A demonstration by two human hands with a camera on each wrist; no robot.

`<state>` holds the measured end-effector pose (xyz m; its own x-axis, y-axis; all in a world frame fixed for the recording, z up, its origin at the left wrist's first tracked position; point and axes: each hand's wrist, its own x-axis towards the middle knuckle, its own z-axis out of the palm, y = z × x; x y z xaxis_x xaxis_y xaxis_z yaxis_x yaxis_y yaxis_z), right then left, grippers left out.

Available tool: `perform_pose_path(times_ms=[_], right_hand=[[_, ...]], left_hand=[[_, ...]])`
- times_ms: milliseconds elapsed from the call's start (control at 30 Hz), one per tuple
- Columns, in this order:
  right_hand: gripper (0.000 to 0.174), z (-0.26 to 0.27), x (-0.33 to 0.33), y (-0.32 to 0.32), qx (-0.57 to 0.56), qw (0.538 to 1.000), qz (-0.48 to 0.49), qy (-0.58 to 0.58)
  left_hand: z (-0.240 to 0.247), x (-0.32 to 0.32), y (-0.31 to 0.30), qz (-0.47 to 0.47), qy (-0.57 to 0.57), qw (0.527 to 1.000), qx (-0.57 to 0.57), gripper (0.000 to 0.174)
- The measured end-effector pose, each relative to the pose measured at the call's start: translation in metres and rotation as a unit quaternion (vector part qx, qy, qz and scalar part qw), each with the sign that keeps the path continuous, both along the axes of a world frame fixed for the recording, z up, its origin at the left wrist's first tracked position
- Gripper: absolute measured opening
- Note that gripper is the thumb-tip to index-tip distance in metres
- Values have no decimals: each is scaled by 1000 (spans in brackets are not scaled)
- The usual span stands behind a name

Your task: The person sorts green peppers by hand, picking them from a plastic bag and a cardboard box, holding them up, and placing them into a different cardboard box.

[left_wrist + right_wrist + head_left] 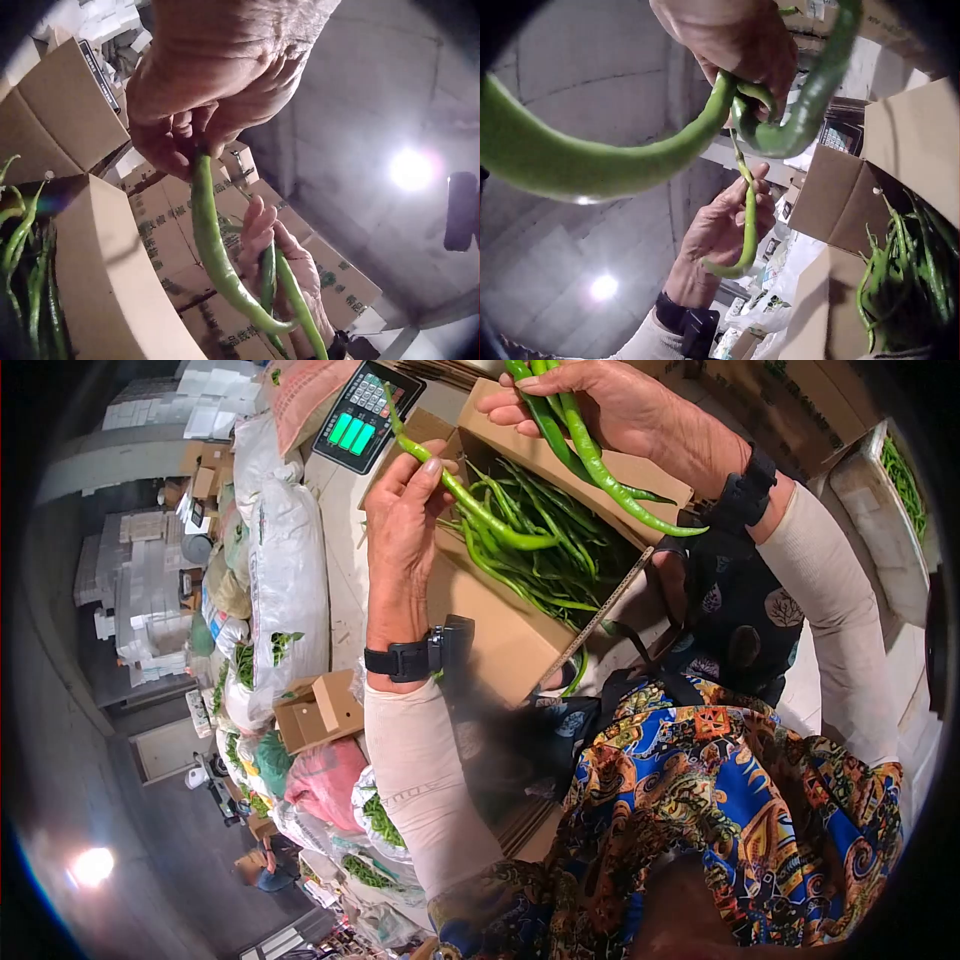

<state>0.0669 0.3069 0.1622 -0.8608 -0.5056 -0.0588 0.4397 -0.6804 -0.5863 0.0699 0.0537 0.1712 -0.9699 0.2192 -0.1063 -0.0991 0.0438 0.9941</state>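
My left hand (402,525) pinches one long green chili pepper (485,518) between thumb and fingers near its stem end, above the box. In the left wrist view that pepper (217,247) hangs down and curves at its tip. My right hand (625,405) holds several long chili peppers (592,455), whose tips droop over the box's side. One of them, a bent pepper (630,166), looms large in the right wrist view. Below both hands, the open cardboard box (490,625) holds a heap of green chili peppers (535,525).
A digital scale (362,420) with a lit green display sits beyond the box. White sacks (290,575), a pink sack (328,785) and a small carton (318,715) line the left. At the right stands a white foam box (885,540) with more peppers.
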Motion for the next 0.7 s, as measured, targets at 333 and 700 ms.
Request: perform_pose_path(times_ms=[333,700], right_hand=[[28,-21,-1,-13,107,991,-12,84],[26,-26,1,-26,53,993,-67,82]], left_hand=[[-12,-3,-3,10,43,983,-179,35],[-1,15,70,-60,24,998,-4,30]])
